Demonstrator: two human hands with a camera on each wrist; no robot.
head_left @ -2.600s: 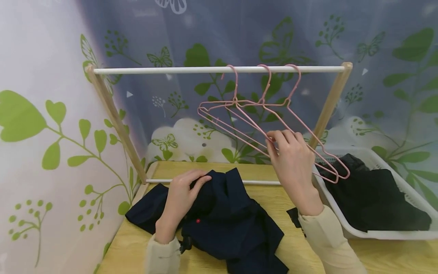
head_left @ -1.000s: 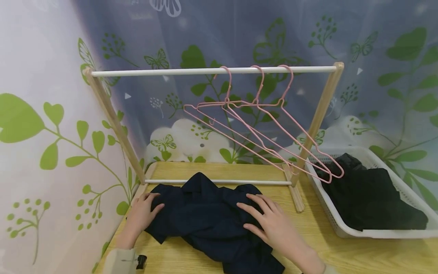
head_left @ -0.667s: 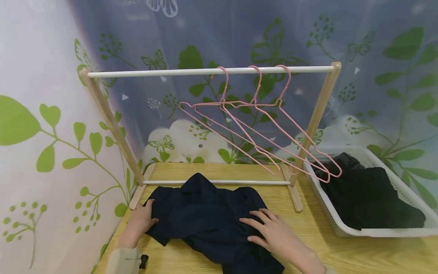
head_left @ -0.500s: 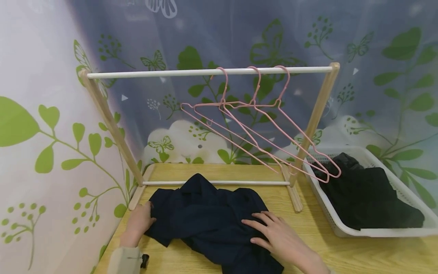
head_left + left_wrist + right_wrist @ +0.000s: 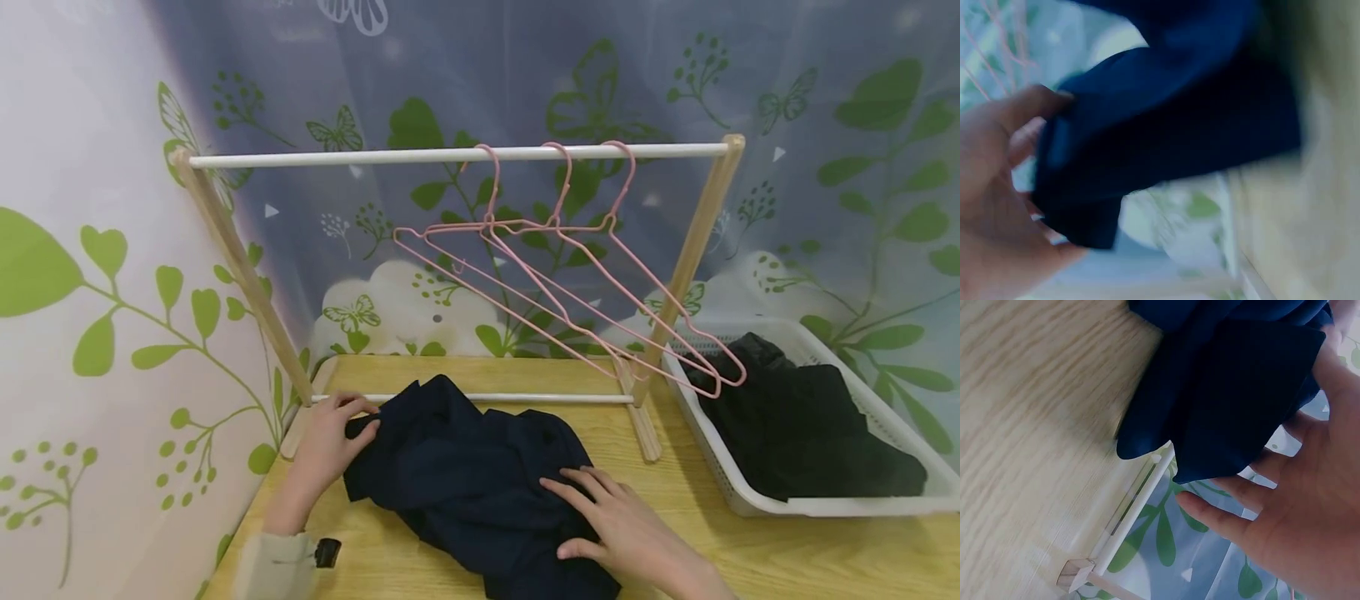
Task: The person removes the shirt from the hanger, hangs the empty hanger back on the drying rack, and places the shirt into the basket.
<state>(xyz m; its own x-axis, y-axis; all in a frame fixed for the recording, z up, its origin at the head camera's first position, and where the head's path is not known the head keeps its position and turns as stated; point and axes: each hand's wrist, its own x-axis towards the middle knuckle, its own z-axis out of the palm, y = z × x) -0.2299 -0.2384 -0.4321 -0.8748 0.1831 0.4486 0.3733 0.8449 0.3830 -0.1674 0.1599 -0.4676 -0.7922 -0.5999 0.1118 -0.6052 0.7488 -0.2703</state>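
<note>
A crumpled navy shirt (image 5: 457, 467) lies on the wooden table in the head view, in front of the rack. My left hand (image 5: 330, 442) pinches its left end between thumb and fingers, and that part is raised off the table. The left wrist view, though blurred, has the same cloth (image 5: 1166, 125) between the thumb and fingers of the left hand (image 5: 997, 181). On the shirt's right side rests my right hand (image 5: 622, 525), fingers spread. In the right wrist view the fingers of the right hand (image 5: 1291, 500) lie loosely along the cloth (image 5: 1235, 406) without curling round it.
Behind the shirt stands a rack with a white top rail (image 5: 337, 158) and wooden legs (image 5: 690, 258). Several pink hangers (image 5: 558, 308) hang from the rail, tangled together. A white basket (image 5: 742, 492) with dark clothes (image 5: 810, 425) stands at the right.
My right hand has left the hangers and come down to the shirt. My left hand moved out to the shirt's left end, then lifted it up and rightward.
</note>
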